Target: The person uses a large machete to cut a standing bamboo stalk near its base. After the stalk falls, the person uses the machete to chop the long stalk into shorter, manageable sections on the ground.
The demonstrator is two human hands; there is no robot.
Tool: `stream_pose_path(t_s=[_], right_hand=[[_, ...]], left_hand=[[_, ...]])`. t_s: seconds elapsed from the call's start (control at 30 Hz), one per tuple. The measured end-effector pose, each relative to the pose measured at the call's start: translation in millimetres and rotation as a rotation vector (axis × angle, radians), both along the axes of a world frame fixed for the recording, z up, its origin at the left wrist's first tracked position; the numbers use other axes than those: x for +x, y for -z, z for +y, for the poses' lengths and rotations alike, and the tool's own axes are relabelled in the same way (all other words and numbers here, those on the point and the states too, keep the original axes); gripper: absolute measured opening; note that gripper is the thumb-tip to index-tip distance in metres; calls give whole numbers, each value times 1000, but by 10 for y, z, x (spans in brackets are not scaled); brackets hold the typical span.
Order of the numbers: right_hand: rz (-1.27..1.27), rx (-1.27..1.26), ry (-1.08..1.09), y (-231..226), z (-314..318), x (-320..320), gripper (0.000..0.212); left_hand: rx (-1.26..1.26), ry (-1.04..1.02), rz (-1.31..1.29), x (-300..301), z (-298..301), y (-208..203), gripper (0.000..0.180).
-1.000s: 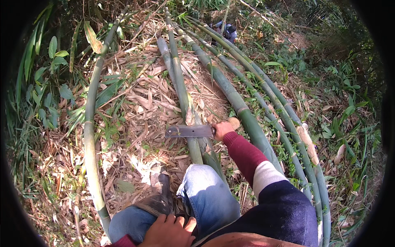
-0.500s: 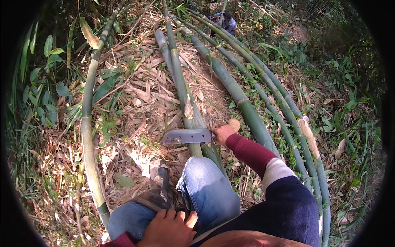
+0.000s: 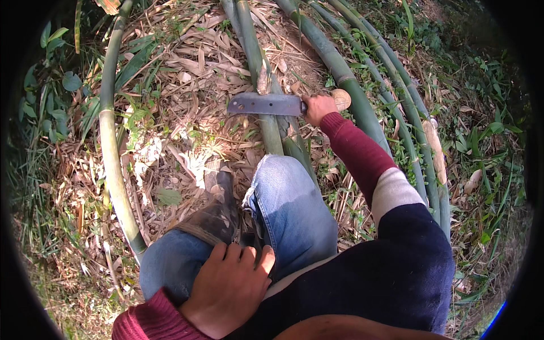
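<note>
My right hand (image 3: 318, 109) is wrapped round the handle of a machete (image 3: 266, 105). Its broad grey blade, with several holes, lies crosswise over a green bamboo pole (image 3: 271, 136), just below a splintered, pale patch. Beside the gripping fist is a round tan end (image 3: 341, 100); I cannot tell whether it belongs to the handle. My left hand (image 3: 229, 286) rests at my lap against the jeans, its fingers a little bent and apart, holding nothing. Between it and the pole rises my bent knee (image 3: 294, 195) in blue denim.
Several long bamboo poles (image 3: 351, 85) run along the right side. One more pole (image 3: 109, 130) curves down the left. Dry leaves (image 3: 192, 62) cover the ground, with green plants (image 3: 54, 107) at the left edge. A dark boot (image 3: 218, 212) stands left of the knee.
The view has tilted down, so the poles, machete and knees sit higher in the picture. The person at the far top has left the view. Both hands keep their hold and pose.
</note>
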State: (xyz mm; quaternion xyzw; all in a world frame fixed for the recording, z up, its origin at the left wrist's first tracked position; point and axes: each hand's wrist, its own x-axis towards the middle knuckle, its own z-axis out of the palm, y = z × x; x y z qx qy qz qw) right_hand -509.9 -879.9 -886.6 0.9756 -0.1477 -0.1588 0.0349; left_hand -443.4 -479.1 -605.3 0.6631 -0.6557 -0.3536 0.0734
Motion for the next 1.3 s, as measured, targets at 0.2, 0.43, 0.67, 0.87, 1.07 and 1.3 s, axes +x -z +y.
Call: stream_pose_path(t_s=[0.2,0.43,0.67,0.87,1.07,1.3], right_hand=[[95,195,-37,-32,361,-258,30],[-15,125,284,63,274,-78,32],[155,2,-2,-197,238,130,30],[72,220,40,63,461,-222,38],[-66,82,137,170,-203,-39,33],[-190,177,-295,349,-330,-422,37]], left_hand=[[-16,-18,1,9,40,36,49],[-11,-39,23,49,41,86,48],[29,-21,26,16,25,-5,47],[-34,-30,37,37,16,53,47],[-2,-41,16,42,-17,23,47],[-57,-62,29,36,42,89,44]])
